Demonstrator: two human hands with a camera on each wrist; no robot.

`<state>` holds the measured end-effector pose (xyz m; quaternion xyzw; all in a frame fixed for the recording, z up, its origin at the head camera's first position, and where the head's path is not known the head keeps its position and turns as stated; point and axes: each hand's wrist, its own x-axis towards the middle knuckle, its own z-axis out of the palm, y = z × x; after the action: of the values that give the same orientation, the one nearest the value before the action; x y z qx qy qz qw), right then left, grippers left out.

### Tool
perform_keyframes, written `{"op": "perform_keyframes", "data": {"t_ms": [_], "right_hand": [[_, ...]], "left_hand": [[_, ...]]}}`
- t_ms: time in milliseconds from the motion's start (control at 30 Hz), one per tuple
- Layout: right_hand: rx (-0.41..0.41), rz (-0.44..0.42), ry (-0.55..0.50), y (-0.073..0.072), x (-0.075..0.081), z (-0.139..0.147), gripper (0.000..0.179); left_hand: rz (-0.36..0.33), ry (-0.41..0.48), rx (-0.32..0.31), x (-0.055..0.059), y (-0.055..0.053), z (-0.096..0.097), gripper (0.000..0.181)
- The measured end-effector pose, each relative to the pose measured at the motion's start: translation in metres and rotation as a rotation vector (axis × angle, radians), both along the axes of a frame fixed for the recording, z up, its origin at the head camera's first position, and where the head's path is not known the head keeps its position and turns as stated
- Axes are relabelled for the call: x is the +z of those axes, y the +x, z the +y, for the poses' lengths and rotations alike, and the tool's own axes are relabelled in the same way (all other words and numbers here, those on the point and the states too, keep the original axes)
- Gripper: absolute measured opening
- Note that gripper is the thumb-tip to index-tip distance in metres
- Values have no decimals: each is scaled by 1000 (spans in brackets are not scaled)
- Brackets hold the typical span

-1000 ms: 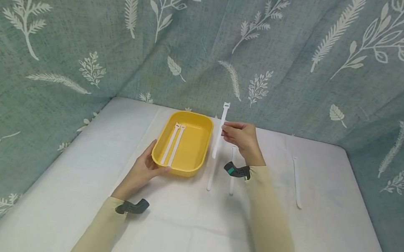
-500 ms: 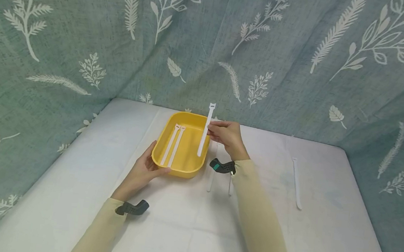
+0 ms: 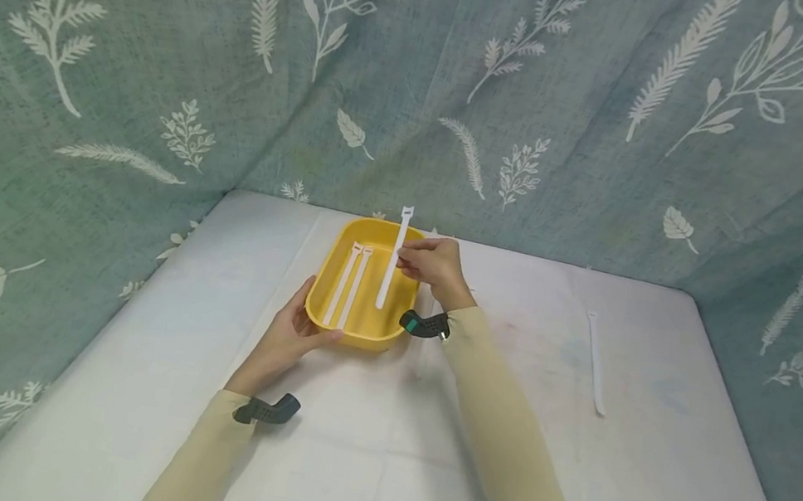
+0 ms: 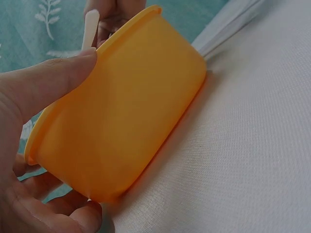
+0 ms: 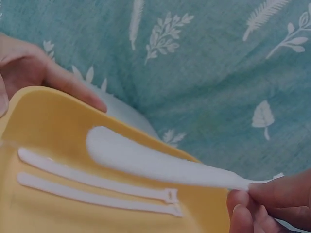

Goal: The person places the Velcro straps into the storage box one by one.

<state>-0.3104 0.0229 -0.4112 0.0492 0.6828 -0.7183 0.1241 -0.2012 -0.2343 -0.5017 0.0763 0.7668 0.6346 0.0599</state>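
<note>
My left hand [image 3: 285, 341] grips the near-left corner of a yellow plastic tray [image 3: 368, 342], thumb at the rim and fingers around the side. In the left wrist view the tray's outer wall [image 4: 131, 102] fills the middle. My right hand [image 3: 437, 265] pinches a white hook-and-loop cable tie [image 3: 392, 262] by its middle. It hangs over the right half of the tray, slotted head up and rounded end down. On the tray's floor, two more white cable ties lie side by side at the left; the right wrist view shows one tie [image 5: 97, 179] close to the other tie [image 5: 97, 198].
Another white cable tie [image 3: 596, 362] lies on the white tabletop [image 3: 644, 481] at the right. My right forearm [image 3: 502, 413] mostly hides further ties beside the tray. A leaf-patterned green cloth [image 3: 423, 78] rises behind and at both sides.
My right hand has carried the cable tie leftward, from beside the tray's right edge to above its inside. The left hand and the tray have stayed in place.
</note>
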Motion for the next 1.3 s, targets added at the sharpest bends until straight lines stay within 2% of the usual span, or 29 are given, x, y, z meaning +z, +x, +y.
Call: {"op": "perform_keyframes", "data": {"t_ms": [433,767,1133,1300], "right_hand": [[10,-19,-24,-2,-11,-18,22],[23,-26,35,-4,-12,-32,21],[24,23,188,-11,-17,-42,18],[19,16,300,-14,-24,-50,16]], "left_hand": [[-20,4,5,2,2,2,116],[6,23,-9,0,1,1,114],[1,17,-8,2,-1,1,115],[-8,22,-5,1,1,1,115]]}}
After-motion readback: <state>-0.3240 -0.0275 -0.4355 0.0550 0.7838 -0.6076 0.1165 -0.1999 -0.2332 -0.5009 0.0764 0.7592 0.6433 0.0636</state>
